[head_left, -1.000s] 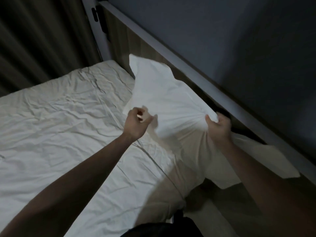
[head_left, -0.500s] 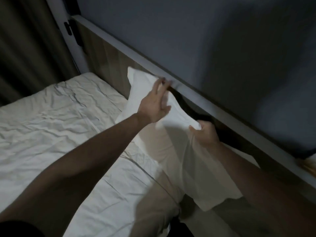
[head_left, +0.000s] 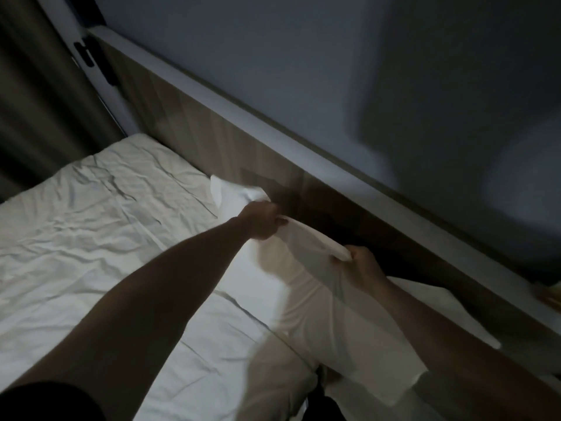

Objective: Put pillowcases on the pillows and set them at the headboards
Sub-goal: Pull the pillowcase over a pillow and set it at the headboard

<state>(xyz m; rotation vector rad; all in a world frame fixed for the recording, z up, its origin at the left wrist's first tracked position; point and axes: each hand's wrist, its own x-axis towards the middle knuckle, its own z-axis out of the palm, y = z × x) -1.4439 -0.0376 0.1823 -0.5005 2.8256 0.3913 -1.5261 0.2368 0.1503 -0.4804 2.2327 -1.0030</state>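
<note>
A soft white fabric pillow in its pillowcase (head_left: 306, 287) lies along the mattress edge against the wood-grain headboard with a pale top rail (head_left: 230, 141). The left hand (head_left: 262, 220) grips its upper edge with curled fingers; the right hand (head_left: 359, 262) pinches the same edge farther along. The hands are apart. A wrinkled white bedsheet (head_left: 106, 226) covers the mattress.

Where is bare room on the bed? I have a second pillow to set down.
Free: the wrinkled sheet between the curtain and the left hand. Crowded: along the headboard, where both hands, right hand included, hold the pillow.
</note>
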